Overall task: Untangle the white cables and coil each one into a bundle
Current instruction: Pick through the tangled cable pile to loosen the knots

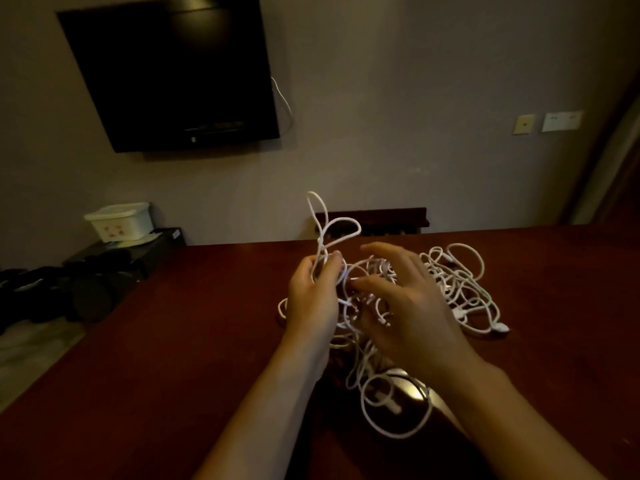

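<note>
Two hands in the white cables (457,282): left hand (313,292) grips loops, right hand (405,306) spread above

**Background items, non-task**

Dark red-brown wooden table (173,341) fills the lower frame; glossy, with a light glare patch near its front centre.

Black flat screen (169,71) mounted on the beige wall (415,98), upper left, switched off. A thin white wire (284,102) hangs off its right edge.

Two wall plates at right: a small beige one (523,124), with a wider white one (561,121) just beside it.

Far left: white plastic lidded box (119,221) sitting on a low black stand (138,251). Dark blurred objects (52,292) near it on the floor, can't tell what.

Dark wooden rail (374,220) behind the table's far edge, against the wall.
</note>
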The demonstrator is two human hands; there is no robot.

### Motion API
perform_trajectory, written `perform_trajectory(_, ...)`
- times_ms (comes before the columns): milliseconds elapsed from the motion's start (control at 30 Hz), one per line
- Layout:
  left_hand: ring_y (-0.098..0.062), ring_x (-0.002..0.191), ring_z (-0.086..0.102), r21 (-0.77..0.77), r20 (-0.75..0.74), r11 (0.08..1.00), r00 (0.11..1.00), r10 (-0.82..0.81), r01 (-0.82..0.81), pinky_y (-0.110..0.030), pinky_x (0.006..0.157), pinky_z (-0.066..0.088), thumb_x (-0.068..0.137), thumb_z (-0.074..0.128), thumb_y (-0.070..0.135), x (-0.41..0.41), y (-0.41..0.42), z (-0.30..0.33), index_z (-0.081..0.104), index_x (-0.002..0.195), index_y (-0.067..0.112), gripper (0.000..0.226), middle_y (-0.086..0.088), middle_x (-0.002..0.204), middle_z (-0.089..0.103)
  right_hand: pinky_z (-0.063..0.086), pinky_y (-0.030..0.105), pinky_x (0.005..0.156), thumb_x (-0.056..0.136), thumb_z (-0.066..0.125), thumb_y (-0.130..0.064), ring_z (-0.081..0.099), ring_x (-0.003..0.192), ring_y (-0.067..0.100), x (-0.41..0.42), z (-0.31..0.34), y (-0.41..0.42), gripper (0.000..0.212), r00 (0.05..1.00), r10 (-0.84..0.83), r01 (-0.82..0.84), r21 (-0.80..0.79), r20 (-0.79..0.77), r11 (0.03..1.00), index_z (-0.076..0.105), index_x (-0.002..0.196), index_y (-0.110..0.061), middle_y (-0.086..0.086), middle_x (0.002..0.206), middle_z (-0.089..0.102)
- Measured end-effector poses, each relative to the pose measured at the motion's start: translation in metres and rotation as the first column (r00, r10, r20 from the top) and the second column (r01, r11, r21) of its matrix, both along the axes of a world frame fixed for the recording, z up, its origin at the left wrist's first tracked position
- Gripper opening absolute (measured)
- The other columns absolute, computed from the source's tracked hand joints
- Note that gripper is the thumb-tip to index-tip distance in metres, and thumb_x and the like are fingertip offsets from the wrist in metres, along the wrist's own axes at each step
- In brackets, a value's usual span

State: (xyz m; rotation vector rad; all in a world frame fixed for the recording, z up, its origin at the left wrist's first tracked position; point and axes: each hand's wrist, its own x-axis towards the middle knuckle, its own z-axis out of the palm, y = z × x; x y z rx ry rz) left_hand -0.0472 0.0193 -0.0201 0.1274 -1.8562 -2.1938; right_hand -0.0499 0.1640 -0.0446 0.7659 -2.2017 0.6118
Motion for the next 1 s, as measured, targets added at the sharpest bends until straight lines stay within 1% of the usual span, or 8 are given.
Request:
perform_trajectory(133, -0.019, 0.082, 0.068, 0.185, 0.004, 0.970, 0.987, -0.161, 0.157, -0.039, 0.079, 0.053, 0.104, 0.056, 0.042, 0.000, -0.003, 0.003, 0.070, 0.097, 0.016, 0.030, -0.004, 0.088, 0.071, 0.058, 0.037, 0.080, 0.088, 0.078, -0.024, 0.055, 0.114, 0.021, -0.004, 0.001, 0.003, 0.021, 0.985, -0.150, 0.135, -0.157, -0.083, 0.978, 0.076, 0.108, -0.017, 0.006, 0.125, 0.059)
perform_trajectory(267, -0.010, 0.070, 0.067, -0.050, -0.075, 0.997, 0.995, 0.058, -0.062, -0.023, 0.059, 0.053, 0.102, 0.065, 0.020, -0.001, -0.003, -0.002, 0.065, 0.098, 0.012, 0.009, -0.002, 0.083, 0.070, 0.044, 0.024, 0.069, 0.086, 0.083, -0.019, 0.051, 0.088, 0.014, -0.003, 0.004, 0.004, 0.024, 0.973, -0.231, 0.215, -0.422, 0.015, 0.881, 0.060, 0.092, -0.020, -0.003, 0.101, 0.055)
perform_trajectory(367, -0.007, 0.076, 0.068, -0.102, -0.134, 0.967, 0.967, 0.218, -0.232, -0.020, 0.062, 0.054, 0.100, 0.070, 0.017, -0.005, -0.004, -0.006, 0.061, 0.108, 0.021, 0.012, -0.002, 0.097, 0.072, 0.052, 0.029, 0.057, 0.094, 0.076, -0.024, 0.058, 0.070, 0.016, -0.003, 0.008, 0.006, 0.025, 0.970, -0.055, 0.192, -0.609, 0.237, 0.770, 0.052, 0.085, -0.023, -0.005, 0.080, 0.058)
perform_trajectory(467, 0.003, 0.073, 0.068, -0.090, -0.161, 0.962, 0.957, 0.241, -0.257, -0.013, 0.058, 0.052, 0.102, 0.067, 0.015, -0.005, -0.005, -0.006, 0.057, 0.121, 0.026, 0.025, 0.002, 0.103, 0.071, 0.062, 0.031, 0.065, 0.093, 0.076, -0.029, 0.071, 0.073, 0.020, -0.004, 0.012, 0.007, 0.017, 0.866, 0.255, 0.195, -0.760, 0.430, 0.620, 0.062, 0.096, -0.019, 0.006, 0.083, 0.070)
perform_trajectory(700, -0.014, 0.101, 0.072, -0.266, -0.195, 0.952, 0.975, 0.102, -0.153, -0.041, 0.082, 0.065, 0.105, 0.055, 0.009, -0.003, 0.000, -0.006, 0.067, 0.110, 0.049, 0.042, 0.006, 0.127, 0.064, 0.062, 0.035, 0.080, 0.097, 0.069, -0.015, 0.077, 0.094, 0.020, -0.008, 0.011, 0.008, 0.016, 0.703, 0.557, 0.243, -0.886, 0.441, 0.395, 0.075, 0.112, -0.017, 0.000, 0.099, 0.079)
perform_trajectory(833, -0.006, 0.110, 0.057, -0.570, -0.254, 0.769, 0.952, 0.173, -0.291, -0.028, 0.085, 0.056, 0.104, 0.052, 0.044, 0.005, 0.002, -0.006, 0.061, 0.123, 0.045, 0.022, 0.011, 0.144, 0.035, 0.064, 0.040, 0.079, 0.095, 0.074, -0.018, 0.078, 0.092, 0.019, -0.008, 0.010, 0.007, 0.013, 0.764, 0.467, 0.258, -0.875, 0.445, 0.410, 0.077, 0.107, -0.017, 0.002, 0.097, 0.080)
perform_trajectory(933, -0.009, 0.104, 0.047, -0.805, -0.281, 0.456, 0.921, 0.270, -0.379, -0.031, 0.086, 0.052, 0.097, 0.035, 0.063, 0.010, 0.003, -0.007, 0.061, 0.125, 0.040, 0.044, 0.006, 0.123, 0.037, 0.065, 0.042, 0.074, 0.091, 0.078, -0.020, 0.078, 0.084, 0.020, -0.006, 0.011, 0.004, 0.010, 0.803, 0.424, 0.241, -0.878, 0.420, 0.413, 0.077, 0.100, -0.015, 0.004, 0.091, 0.079)
perform_trajectory(1000, -0.013, 0.112, 0.042, -0.834, -0.326, 0.344, 0.889, 0.323, -0.431, -0.037, 0.096, 0.046, 0.099, 0.033, 0.061, 0.010, 0.002, -0.007, 0.068, 0.114, 0.037, 0.045, 0.007, 0.120, 0.042, 0.063, 0.031, 0.069, 0.090, 0.078, -0.020, 0.078, 0.081, 0.016, -0.004, 0.012, 0.004, 0.010, 0.818, 0.419, 0.219, -0.887, 0.394, 0.406, 0.076, 0.099, -0.015, 0.001, 0.088, 0.079)
